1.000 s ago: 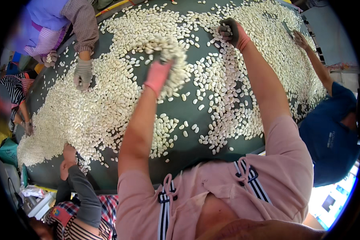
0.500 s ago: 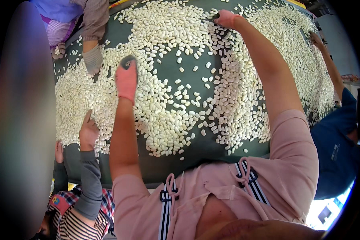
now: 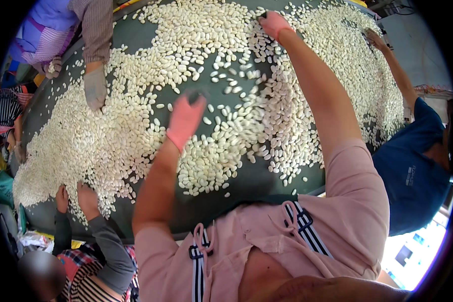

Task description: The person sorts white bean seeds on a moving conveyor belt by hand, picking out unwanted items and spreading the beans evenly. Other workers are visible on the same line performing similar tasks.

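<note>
Left hand [image 3: 187, 117]: over table [image 3: 194, 209] centre; grip too blurred to judge.
Right hand [image 3: 276, 25]: at beans [image 3: 204, 30] toward table's far side; grip unclear.

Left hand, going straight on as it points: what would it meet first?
The left hand would probably meet the loose white beans just past it; its height above the table is unclear.

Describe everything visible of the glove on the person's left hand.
The glove on the left hand is pink over the back and wrist, dark grey at the finger end, and looks like fabric. Blur hides separate fingers. It points forward, leaning slightly right, over the dark green table, with white beans around it. Its cuff ends at the wrist. Contact beneath it cannot be seen.
</note>
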{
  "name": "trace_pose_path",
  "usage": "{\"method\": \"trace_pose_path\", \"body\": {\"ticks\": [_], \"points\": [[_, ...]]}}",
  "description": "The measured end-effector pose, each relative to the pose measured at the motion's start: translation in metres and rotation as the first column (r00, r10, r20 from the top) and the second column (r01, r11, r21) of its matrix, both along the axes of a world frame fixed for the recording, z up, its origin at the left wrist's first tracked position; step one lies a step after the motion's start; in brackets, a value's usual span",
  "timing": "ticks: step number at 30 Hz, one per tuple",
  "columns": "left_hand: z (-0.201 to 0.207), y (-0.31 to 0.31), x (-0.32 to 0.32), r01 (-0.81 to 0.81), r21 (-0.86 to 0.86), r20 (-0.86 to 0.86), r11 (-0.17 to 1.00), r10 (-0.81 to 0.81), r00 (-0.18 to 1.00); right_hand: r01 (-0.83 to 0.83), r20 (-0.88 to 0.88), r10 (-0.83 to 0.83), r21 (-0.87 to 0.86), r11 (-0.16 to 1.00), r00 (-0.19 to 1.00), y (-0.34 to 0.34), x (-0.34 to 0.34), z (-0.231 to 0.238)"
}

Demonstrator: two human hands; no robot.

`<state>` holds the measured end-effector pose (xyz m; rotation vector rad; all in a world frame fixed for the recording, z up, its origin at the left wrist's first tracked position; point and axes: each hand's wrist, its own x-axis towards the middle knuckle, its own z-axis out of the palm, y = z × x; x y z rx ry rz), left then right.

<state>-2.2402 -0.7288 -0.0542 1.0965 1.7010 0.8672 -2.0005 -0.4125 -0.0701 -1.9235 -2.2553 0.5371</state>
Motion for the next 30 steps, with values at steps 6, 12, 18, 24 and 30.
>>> {"method": "trace_pose_path", "body": {"ticks": [6, 12, 18, 24, 30], "points": [[-0.068, 0.118, -0.155, -0.204, 0.185, -0.167, 0.961, 0.236, 0.957, -0.635, 0.642, 0.555, -0.134, 0.761, 0.529, 0.094, 0.013, -0.104], [-0.098, 0.221, -0.12, -0.031, -0.097, 0.432, 0.995, 0.07, 0.899, -0.771, 0.669, 0.664, -0.212, 0.601, 0.334, 0.099, 0.006, -0.114], [-0.063, 0.158, 0.007, 0.413, 0.077, -0.055, 0.907, -0.41, 0.91, -0.373, -0.415, 0.306, -0.09, 0.923, 0.857, -0.002, -0.03, -0.067], [0.025, 0.008, -0.045, 0.007, -0.034, -0.27, 0.999, -0.016, 0.963, -0.524, -0.7, -0.705, -0.644, 0.557, 0.111, -0.111, 0.109, 0.0], [-0.021, -0.13, -0.09, -0.275, 0.159, -0.336, 0.948, 0.314, 0.888, -0.507, -0.748, -0.616, -0.642, 0.576, 0.247, -0.321, 0.071, 0.025]]}}
